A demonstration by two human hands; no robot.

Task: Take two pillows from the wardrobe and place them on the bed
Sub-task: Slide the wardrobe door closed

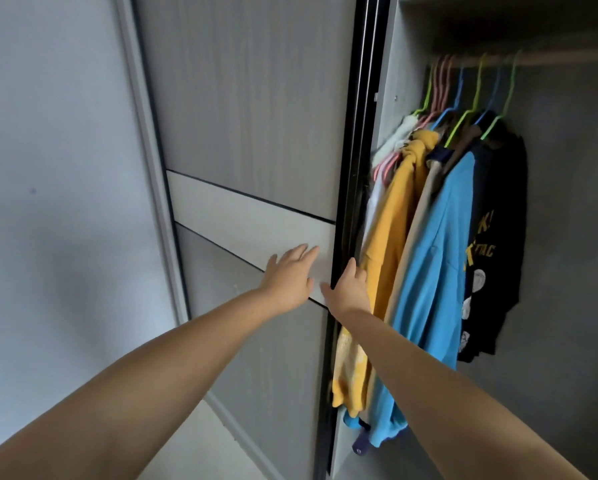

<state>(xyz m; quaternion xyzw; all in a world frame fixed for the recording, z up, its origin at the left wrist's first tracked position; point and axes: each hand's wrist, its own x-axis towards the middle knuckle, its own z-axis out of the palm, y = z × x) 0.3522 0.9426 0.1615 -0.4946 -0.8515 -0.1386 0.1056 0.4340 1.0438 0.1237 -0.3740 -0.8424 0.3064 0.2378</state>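
I face a grey wardrobe with a sliding door [249,116] that bears a white band across its middle. My left hand [288,282] lies flat on that white band, fingers apart. Just beside it, my right hand [349,289] rests at the door's dark right edge [354,168], fingers reaching past the edge. Whether those fingers curl round the edge is hidden. The wardrobe's right section stands open. No pillow and no bed are in view.
Inside the open section, shirts hang from a rail on coloured hangers: a yellow one [391,220], a blue one [436,254] and a black one [498,237]. A pale wall [55,202] runs along the left. A shelf [498,15] sits above the rail.
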